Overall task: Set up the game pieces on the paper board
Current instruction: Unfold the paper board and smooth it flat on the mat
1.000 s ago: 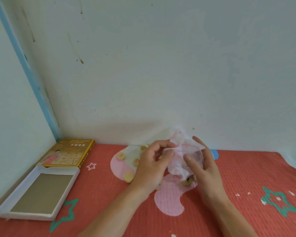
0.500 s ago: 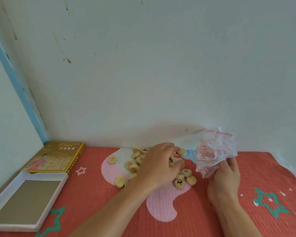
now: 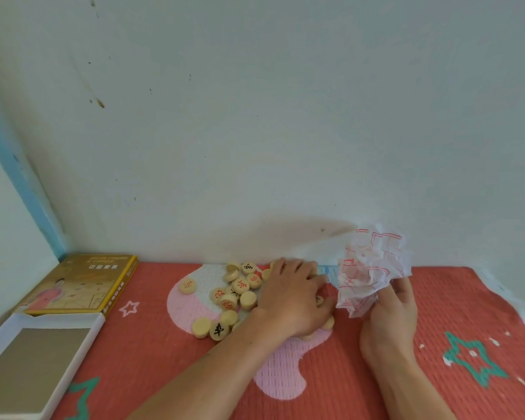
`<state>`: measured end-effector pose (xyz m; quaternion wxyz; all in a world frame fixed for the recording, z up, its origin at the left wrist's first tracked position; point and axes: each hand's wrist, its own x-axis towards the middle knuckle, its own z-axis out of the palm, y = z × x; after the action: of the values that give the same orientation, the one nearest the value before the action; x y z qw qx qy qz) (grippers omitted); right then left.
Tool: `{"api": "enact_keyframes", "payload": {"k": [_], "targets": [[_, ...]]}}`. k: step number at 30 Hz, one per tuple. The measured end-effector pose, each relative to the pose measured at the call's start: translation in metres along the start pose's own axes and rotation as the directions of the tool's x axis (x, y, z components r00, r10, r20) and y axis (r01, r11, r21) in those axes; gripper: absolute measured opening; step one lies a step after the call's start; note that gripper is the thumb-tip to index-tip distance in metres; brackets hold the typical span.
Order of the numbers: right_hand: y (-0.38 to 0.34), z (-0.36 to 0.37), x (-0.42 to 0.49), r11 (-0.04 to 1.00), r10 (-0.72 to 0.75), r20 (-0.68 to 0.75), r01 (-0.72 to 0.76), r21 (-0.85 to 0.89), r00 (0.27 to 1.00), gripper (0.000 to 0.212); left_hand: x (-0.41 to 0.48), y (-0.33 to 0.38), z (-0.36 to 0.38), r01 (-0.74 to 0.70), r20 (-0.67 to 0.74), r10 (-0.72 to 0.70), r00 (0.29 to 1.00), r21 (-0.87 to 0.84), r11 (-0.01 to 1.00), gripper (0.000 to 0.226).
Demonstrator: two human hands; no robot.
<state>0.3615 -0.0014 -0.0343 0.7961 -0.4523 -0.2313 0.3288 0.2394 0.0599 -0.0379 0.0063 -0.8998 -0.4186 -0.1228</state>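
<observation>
- While heaped loose on the red mat (image 3: 164, 359), the game pieces (image 3: 240, 294) show several faces up, with red or black characters.
- Left hand (image 3: 294, 301) rests palm-down on the heap's 3 o'clock side, fingers fairly straight, gripping nothing.
- Right hand (image 3: 391, 310), at 3 o'clock of the heap, has its fingers curled round the crumpled paper board (image 3: 373, 268), held off the mat.
- Yellow box lid (image 3: 79, 283) lies at 9 o'clock and the white tray (image 3: 28, 359) at 8 o'clock.

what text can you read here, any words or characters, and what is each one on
"马" in red: lone piece, left of the pile
"兵" in red: middle piece, within the pile
"车" in black: near piece, at the pile's near edge
other pieces: characters too blurred to read
yellow box lid: title lines too blurred to read
paper board: crumpled, red lines only, no readable text
</observation>
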Motion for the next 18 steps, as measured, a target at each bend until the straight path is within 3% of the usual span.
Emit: {"api": "enact_keyframes", "payload": {"k": [11, 18], "targets": [[0.007, 0.002, -0.002, 0.997, -0.009, 0.098, 0.016, -0.075, 0.995, 0.043, -0.044, -0.032, -0.009, 0.048, -0.024, -0.049, 0.999, -0.039, 0.998, 0.049], [0.006, 0.001, -0.003, 0.996, -0.004, 0.126, 0.015, -0.088, 0.992, 0.044, -0.072, -0.049, -0.017, 0.126, -0.022, -0.126, 0.992, -0.024, 0.992, 0.067]]}}
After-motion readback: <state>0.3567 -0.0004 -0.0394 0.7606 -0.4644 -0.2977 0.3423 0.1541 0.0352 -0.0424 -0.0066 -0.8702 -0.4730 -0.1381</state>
